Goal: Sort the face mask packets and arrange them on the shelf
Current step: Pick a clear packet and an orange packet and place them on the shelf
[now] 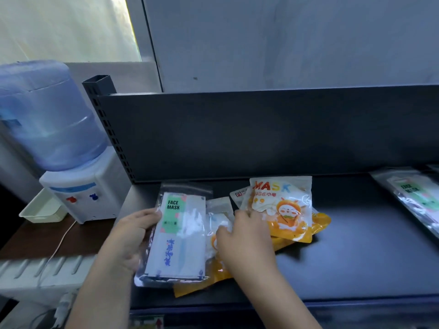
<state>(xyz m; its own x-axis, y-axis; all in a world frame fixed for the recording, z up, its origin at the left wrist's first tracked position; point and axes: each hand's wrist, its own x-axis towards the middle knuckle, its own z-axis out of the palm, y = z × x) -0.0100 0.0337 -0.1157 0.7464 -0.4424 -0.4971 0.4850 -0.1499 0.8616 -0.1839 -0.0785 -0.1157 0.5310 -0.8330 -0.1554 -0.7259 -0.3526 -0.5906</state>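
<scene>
While I am watching through the head camera, the left hand (129, 236) is holding a clear face mask packet (180, 233) by its left edge. The thumb is lying across the front and the fingers are curling beneath, so that grip is grasping the packet. The packet is tilting above the front left part of the dark shelf (356, 245), and its lower end is overlapping a flat orange packet (190, 287) lying below it.

The right hand (242, 238) is reaching into the pile just beside it. Its fingers are spreading over the packets, with the fingertips touching the left edge of the cartoon mask packet (282, 205) and the thumb resting on a small pale packet (219, 217) between the two. I am reading that grip as released, since it is pinching nothing that I can see. The cartoon mask packet is lying on top of an orange stack (320, 222), near the shelf's back panel (237, 134).

Far to the right, well apart from the pile, a second clear packet (413, 198) is lying on the same shelf, partly cut off by the frame edge. Left of the shelf, a water dispenser (80, 193) is standing on a brown table (35, 241) and carrying a blue bottle (47, 115) on top. A cream tray (42, 210) is sitting just beside it, and a white cable (63, 234) is trailing across the table.
</scene>
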